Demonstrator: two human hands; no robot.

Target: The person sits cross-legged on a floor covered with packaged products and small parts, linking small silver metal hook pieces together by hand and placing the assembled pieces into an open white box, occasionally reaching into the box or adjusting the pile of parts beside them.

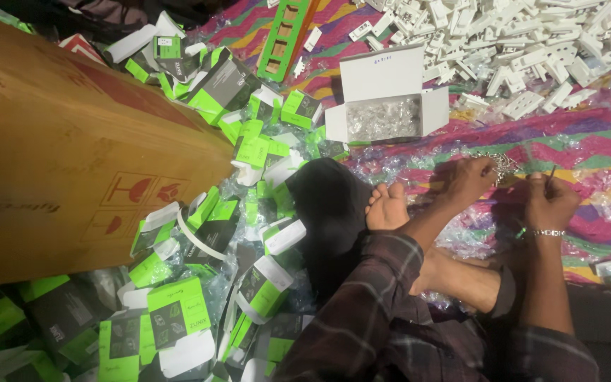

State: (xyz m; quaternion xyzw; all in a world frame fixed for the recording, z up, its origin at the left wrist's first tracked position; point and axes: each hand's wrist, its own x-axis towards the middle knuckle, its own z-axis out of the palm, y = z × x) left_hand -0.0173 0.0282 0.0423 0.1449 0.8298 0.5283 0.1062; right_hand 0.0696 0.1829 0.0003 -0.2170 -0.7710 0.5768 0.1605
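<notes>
Both hands low over the striped mat (588, 152): left hand (469, 180) gathering small screws (505, 165), right hand (549, 201) pinching one upright, best kept steady.

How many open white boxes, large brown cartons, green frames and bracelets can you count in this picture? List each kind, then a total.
Open white box: 1
Large brown carton: 1
Green frame: 1
Bracelet: 1
Total: 4
</notes>
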